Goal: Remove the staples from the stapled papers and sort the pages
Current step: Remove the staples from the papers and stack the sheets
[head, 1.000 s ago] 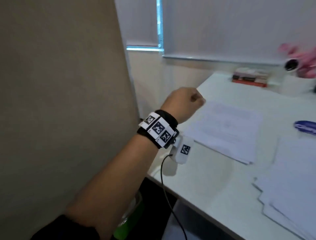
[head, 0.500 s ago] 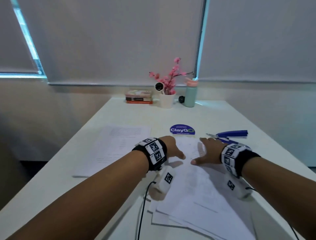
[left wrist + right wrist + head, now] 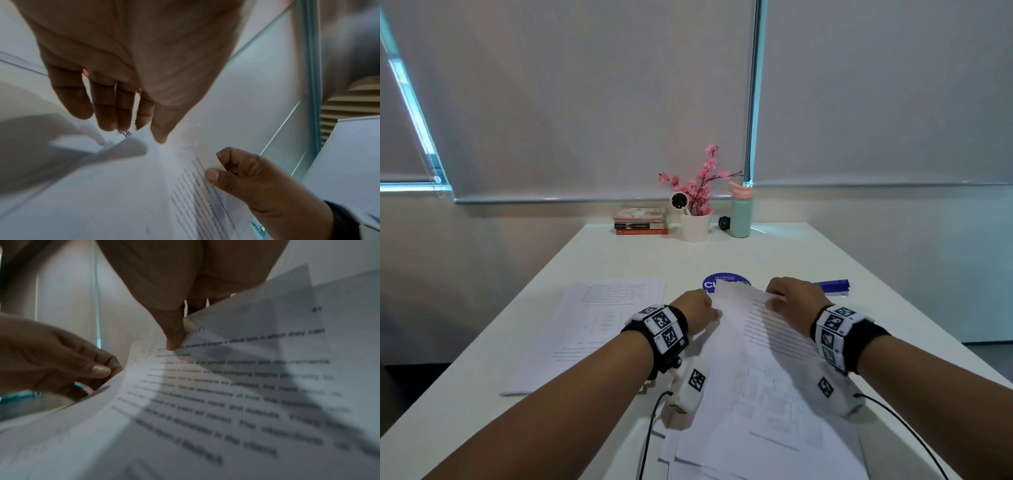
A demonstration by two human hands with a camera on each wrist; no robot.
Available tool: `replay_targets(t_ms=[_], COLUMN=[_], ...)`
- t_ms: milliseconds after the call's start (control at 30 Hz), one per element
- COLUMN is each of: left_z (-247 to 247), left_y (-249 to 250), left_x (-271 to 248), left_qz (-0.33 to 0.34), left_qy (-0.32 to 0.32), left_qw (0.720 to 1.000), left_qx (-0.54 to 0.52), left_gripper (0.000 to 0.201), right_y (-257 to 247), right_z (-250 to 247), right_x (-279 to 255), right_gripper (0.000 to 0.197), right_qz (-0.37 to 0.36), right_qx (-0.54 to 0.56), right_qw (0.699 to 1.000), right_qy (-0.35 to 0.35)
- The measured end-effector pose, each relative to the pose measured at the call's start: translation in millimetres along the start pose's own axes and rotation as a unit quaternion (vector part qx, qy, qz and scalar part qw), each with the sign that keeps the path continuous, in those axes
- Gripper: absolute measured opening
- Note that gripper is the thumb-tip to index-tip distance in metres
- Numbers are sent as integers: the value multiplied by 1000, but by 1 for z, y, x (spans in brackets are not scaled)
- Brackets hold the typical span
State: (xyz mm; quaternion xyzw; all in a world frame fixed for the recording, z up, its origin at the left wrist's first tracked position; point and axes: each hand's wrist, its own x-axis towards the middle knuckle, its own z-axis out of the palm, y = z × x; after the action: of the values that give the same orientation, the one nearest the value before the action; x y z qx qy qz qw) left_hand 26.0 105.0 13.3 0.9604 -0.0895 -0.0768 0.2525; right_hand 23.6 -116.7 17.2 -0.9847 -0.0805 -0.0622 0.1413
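A set of printed papers [image 3: 763, 387] lies in front of me on the white table [image 3: 619, 260], on top of a loose stack. Its far edge is raised off the stack. My left hand [image 3: 714, 310] pinches the far left corner between thumb and fingers, which the left wrist view shows at the left hand [image 3: 148, 129]. At the far edge my right hand [image 3: 774, 299] pinches the top page [image 3: 246, 386], thumb on the printed side. No staple is visible. A blue staple remover [image 3: 832, 286] lies just beyond the right hand.
A second pile of printed pages [image 3: 602, 325] lies to the left. A round blue sticker [image 3: 726, 281] sits beyond the hands. Books [image 3: 641, 221], a white pot of pink flowers [image 3: 695, 226] and a green bottle [image 3: 740, 212] stand at the far edge. Cables trail from both wrists.
The view swung from the table's left side to straight ahead. My left hand came over to the front stack. Both hands then took hold of the papers' far edge and raised it.
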Motion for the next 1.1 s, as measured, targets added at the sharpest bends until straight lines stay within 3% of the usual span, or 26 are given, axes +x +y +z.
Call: replay_targets(t_ms=[100,167,233,400,533,633,667,733,800,867,900,933,1000,1100], left_z=[1,2,6,12,12,5,1,-8,-15,-19,-21,-22,-29,-50], left_y=[-1,3,7,21,26,19,15,6,-3,-9,-10,-8,0,18], left_x=[3,0,-1,-11,-13,-13,-13,-16,-17,-15,-15,-16,-16,-22], left_qz=[28,54,76,97,114,113,110,103,99,104,109,115,126,169], left_qy=[27,10,10,15,62,114,135,163,167,167,177,192,237,309], left_qw=[994,990,988,973,972,964,959,941,922,906,901,895,890,880], left_qx=[-102,-128,-136,-211,-195,-210,-223,-277,-336,-374,-381,-385,-368,-319], left_gripper=[30,20,28,31,26,19,19,23,28,33,32,29,22,17], right_y=[8,9,10,5,2,7,12,22,27,28,26,23,18,1], right_z=[-12,-21,-29,-39,-43,-46,-47,-52,-56,-53,-50,-47,-40,-53], right_x=[-3,-4,-5,-8,-4,-3,-2,-1,-5,-11,-15,-18,-16,-10], right_gripper=[12,11,9,31,46,44,53,90,110,102,86,65,33,23], right_qz=[-7,-9,-7,25,25,19,23,59,106,118,110,93,68,20], right_qx=[73,82,104,110,81,93,92,120,266,482,562,596,586,541], right_qw=[997,996,994,992,995,992,990,976,941,862,819,797,807,833], right_qy=[10,24,39,56,59,79,107,170,181,103,41,0,2,115])
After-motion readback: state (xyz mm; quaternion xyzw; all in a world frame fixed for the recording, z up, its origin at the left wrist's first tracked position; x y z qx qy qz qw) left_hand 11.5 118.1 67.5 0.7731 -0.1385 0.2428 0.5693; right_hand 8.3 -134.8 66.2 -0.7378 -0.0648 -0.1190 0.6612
